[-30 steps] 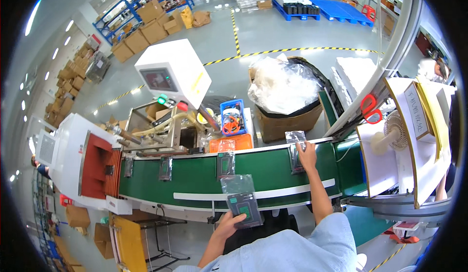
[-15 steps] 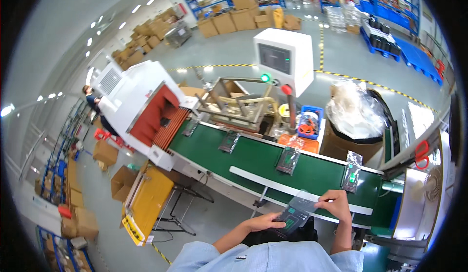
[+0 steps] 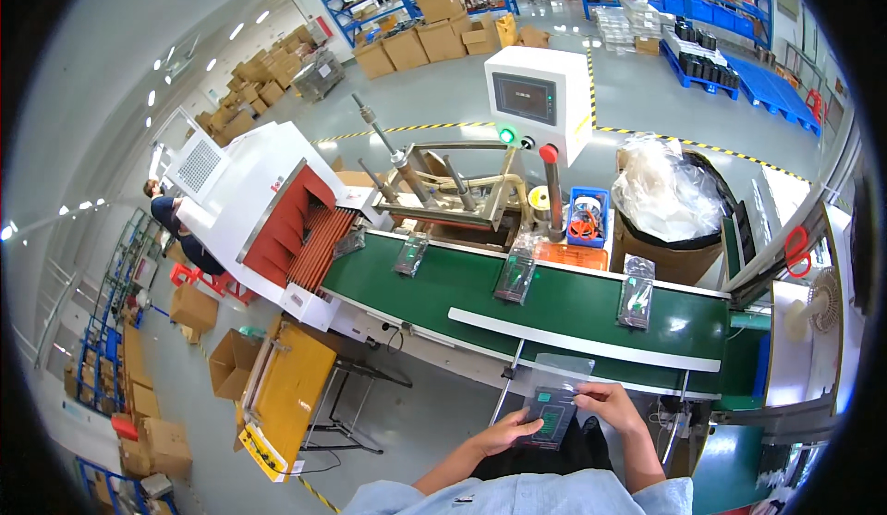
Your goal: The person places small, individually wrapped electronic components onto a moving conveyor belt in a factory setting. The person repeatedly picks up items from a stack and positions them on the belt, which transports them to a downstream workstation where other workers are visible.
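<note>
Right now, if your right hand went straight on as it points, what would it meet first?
The flat dark package in clear plastic, whose edge the right hand seems to pinch, though exact contact is unclear.

"Item?"
"One sleeved pack (image 3: pixel 552 412): flat, rectangular, dark, green markings on face."
"Covering?"
"Clear plastic sleeve (image 3: pixel 562 365), loose end extending past the far edge."
"Pose, place?"
"Face up, far end slanting slightly right; left hand (image 3: pixel 504 434) at left side, right hand (image 3: pixel 612 407) at upper right edge."
</note>
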`<state>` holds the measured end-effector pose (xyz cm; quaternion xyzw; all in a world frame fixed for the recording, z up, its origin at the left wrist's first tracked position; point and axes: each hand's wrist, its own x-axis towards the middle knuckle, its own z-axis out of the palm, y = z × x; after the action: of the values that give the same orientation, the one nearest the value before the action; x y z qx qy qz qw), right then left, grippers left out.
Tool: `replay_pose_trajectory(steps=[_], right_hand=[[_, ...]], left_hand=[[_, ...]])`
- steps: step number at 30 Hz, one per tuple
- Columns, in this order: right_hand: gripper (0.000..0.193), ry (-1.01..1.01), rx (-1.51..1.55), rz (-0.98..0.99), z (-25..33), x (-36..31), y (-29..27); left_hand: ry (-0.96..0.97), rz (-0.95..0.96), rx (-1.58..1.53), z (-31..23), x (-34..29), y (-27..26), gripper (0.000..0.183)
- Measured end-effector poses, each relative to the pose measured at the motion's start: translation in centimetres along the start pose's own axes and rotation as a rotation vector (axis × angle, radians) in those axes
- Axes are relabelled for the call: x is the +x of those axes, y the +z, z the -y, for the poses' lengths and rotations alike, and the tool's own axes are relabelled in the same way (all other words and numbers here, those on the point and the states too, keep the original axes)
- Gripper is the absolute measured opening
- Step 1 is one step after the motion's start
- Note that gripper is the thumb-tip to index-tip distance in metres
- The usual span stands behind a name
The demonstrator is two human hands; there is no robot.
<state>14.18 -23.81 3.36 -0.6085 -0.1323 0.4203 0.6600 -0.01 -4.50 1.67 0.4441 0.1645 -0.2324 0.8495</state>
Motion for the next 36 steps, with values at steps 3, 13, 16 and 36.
replay_pose_trajectory(steps=[3,13,16,36], right_hand=[[0.020,-0.041,0.090,-0.070,-0.9,-0.8,-0.7],[0.012,-0.356,-0.179,-0.731,1.6,0.5,-15.9],[0.017,-0.398,-0.372,-1.028,1.2,1.7,-25.7],[0.018,-0.045,-0.777,-1.335,-7.4,15.6,-30.4]], left_hand=[[-0.046,0.082,0.051,-0.7,1.1,1.2,0.047],[0.025,-0.130,-0.069,1.5,7.0,4.0,0.038],[-0.049,-0.219,-0.217,2.0,8.7,4.8,0.029],[-0.079,-0.348,-0.451,4.4,10.3,7.1,0.026]])
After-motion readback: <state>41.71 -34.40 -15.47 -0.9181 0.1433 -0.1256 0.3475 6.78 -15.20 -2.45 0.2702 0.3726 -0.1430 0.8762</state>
